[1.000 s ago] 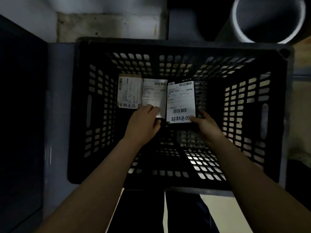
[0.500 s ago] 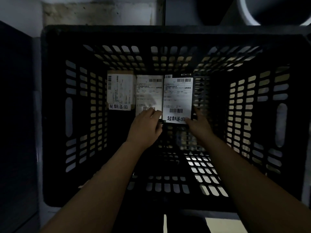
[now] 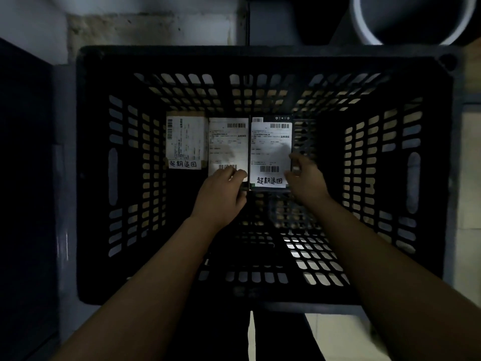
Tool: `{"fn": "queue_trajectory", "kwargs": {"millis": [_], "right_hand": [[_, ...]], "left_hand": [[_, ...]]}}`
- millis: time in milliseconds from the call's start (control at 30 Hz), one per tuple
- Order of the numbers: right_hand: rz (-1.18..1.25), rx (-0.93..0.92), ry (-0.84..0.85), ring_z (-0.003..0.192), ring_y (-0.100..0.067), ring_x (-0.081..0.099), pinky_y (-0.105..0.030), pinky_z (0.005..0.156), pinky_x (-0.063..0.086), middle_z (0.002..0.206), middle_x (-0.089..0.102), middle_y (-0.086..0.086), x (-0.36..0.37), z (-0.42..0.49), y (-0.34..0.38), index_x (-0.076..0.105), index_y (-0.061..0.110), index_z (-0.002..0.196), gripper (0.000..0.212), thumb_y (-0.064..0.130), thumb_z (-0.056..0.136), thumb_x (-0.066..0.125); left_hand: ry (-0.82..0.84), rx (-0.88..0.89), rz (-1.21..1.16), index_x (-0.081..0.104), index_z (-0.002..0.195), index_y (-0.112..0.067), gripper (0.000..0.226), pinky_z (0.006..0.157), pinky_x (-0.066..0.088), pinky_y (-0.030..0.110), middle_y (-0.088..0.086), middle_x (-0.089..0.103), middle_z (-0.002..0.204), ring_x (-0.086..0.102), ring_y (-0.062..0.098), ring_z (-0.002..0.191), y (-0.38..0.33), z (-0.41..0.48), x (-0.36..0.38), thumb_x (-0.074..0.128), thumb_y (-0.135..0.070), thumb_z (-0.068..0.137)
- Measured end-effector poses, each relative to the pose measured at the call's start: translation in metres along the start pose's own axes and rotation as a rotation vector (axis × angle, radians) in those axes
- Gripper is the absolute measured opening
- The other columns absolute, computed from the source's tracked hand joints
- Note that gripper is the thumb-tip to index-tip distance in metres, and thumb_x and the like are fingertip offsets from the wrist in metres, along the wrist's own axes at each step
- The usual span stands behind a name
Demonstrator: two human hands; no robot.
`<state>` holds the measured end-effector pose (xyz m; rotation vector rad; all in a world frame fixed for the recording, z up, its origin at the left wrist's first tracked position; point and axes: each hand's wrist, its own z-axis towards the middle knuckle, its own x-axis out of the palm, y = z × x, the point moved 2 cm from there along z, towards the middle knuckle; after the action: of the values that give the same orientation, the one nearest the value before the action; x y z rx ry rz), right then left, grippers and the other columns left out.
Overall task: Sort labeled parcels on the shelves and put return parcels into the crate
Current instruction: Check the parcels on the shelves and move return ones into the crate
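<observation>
A black slotted crate stands below me. Three labeled parcels lie side by side on its floor against the far wall. The left parcel and the right parcel carry handwritten return marks. My left hand covers the near end of the middle parcel, its curled fingers at the right parcel's near left edge. My right hand pinches the right parcel's near right edge, thumb on the label.
A large pale pipe or tub rim is at the top right behind the crate. A dark panel runs along the left. Pale floor shows below the crate's near rim. The near half of the crate floor holds nothing.
The right parcel has come down from a raised, tilted hold to lie flat beside the middle parcel. Both hands followed it down and stay at its near edges.
</observation>
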<state>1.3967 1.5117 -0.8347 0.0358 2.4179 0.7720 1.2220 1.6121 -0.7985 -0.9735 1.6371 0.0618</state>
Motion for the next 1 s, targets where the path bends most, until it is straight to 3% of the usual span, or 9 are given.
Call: {"fn": "queue_trajectory", "kwargs": {"millis": [133, 267, 367, 500, 567, 667, 833, 933, 1000], "right_hand": [[-0.127, -0.181, 0.007, 0.112, -0.024, 0.056, -0.030, 0.096, 0.046, 0.132, 0.050, -0.012, -0.020, -0.034, 0.031, 0.054, 0.016, 0.134, 0.042, 0.012, 0.092, 0.060], [-0.199, -0.277, -0.002, 0.111, -0.028, 0.058, -0.040, 0.096, 0.049, 0.131, 0.048, -0.012, -0.050, -0.082, 0.071, 0.055, 0.015, 0.131, 0.043, 0.010, 0.090, 0.062], [-0.273, -0.343, -0.013, 0.114, -0.027, 0.054, -0.038, 0.097, 0.047, 0.131, 0.047, -0.010, -0.076, -0.126, 0.108, 0.054, 0.016, 0.132, 0.044, 0.011, 0.089, 0.062], [-0.392, -0.475, -0.091, 0.119, -0.029, 0.050, -0.035, 0.101, 0.043, 0.130, 0.049, -0.009, -0.111, -0.186, 0.161, 0.055, 0.016, 0.130, 0.044, 0.016, 0.087, 0.062], [-0.470, -0.552, -0.127, 0.120, -0.029, 0.047, -0.036, 0.100, 0.042, 0.129, 0.049, -0.008, -0.126, -0.213, 0.189, 0.054, 0.016, 0.130, 0.042, 0.018, 0.088, 0.060], [-0.573, -0.672, -0.164, 0.118, -0.029, 0.046, -0.037, 0.099, 0.041, 0.128, 0.049, -0.007, -0.144, -0.248, 0.227, 0.053, 0.014, 0.131, 0.040, 0.021, 0.091, 0.058], [-0.655, -0.932, -0.142, 0.113, -0.030, 0.048, -0.039, 0.095, 0.041, 0.122, 0.053, -0.008, -0.151, -0.293, 0.283, 0.056, 0.014, 0.129, 0.039, 0.019, 0.090, 0.058], [-0.714, -1.080, -0.086, 0.112, -0.032, 0.049, -0.040, 0.093, 0.042, 0.120, 0.053, -0.009, -0.144, -0.315, 0.308, 0.056, 0.013, 0.126, 0.039, 0.020, 0.088, 0.060], [-0.739, -1.172, -0.037, 0.110, -0.032, 0.049, -0.041, 0.091, 0.043, 0.120, 0.053, -0.010, -0.135, -0.327, 0.320, 0.056, 0.013, 0.124, 0.038, 0.022, 0.087, 0.061]], "left_hand": [[-0.021, 0.046, 0.029, 0.059, 0.118, -0.007, 0.034, 0.074, 0.048, 0.039, 0.011, 0.060, 0.107, 0.056, 0.030, 0.094, -0.013, -0.008, -0.031, 0.062, -0.016, 0.086], [-0.052, 0.104, 0.089, 0.059, 0.120, -0.009, 0.035, 0.076, 0.048, 0.041, 0.011, 0.060, 0.111, 0.056, 0.032, 0.096, -0.030, -0.022, -0.085, 0.063, -0.017, 0.086], [-0.079, 0.130, 0.129, 0.059, 0.120, -0.010, 0.037, 0.079, 0.046, 0.040, 0.010, 0.060, 0.112, 0.056, 0.031, 0.100, -0.047, -0.038, -0.138, 0.065, -0.019, 0.085], [-0.176, 0.196, 0.226, 0.064, 0.105, -0.011, 0.037, 0.072, 0.050, 0.039, 0.008, 0.062, 0.096, 0.062, 0.032, 0.088, -0.074, -0.069, -0.215, 0.075, -0.020, 0.070], [-0.243, 0.211, 0.274, 0.064, 0.103, -0.012, 0.033, 0.073, 0.051, 0.039, 0.007, 0.062, 0.095, 0.061, 0.031, 0.086, -0.084, -0.087, -0.249, 0.071, -0.023, 0.072], [-0.326, 0.218, 0.302, 0.064, 0.109, -0.014, 0.037, 0.076, 0.051, 0.037, 0.005, 0.062, 0.100, 0.060, 0.027, 0.090, -0.094, -0.118, -0.293, 0.050, -0.031, 0.079], [-0.475, 0.118, 0.331, 0.065, 0.111, -0.009, 0.038, 0.075, 0.051, 0.037, 0.008, 0.064, 0.102, 0.062, 0.028, 0.089, -0.097, -0.171, -0.338, 0.073, -0.020, 0.076], [-0.554, -0.005, 0.324, 0.065, 0.110, -0.010, 0.034, 0.072, 0.050, 0.035, 0.007, 0.064, 0.100, 0.061, 0.027, 0.087, -0.098, -0.208, -0.347, 0.057, -0.028, 0.082], [-0.606, -0.089, 0.340, 0.066, 0.109, -0.009, 0.034, 0.071, 0.051, 0.035, 0.008, 0.065, 0.100, 0.063, 0.027, 0.086, -0.100, -0.230, -0.346, 0.062, -0.027, 0.080]]}}
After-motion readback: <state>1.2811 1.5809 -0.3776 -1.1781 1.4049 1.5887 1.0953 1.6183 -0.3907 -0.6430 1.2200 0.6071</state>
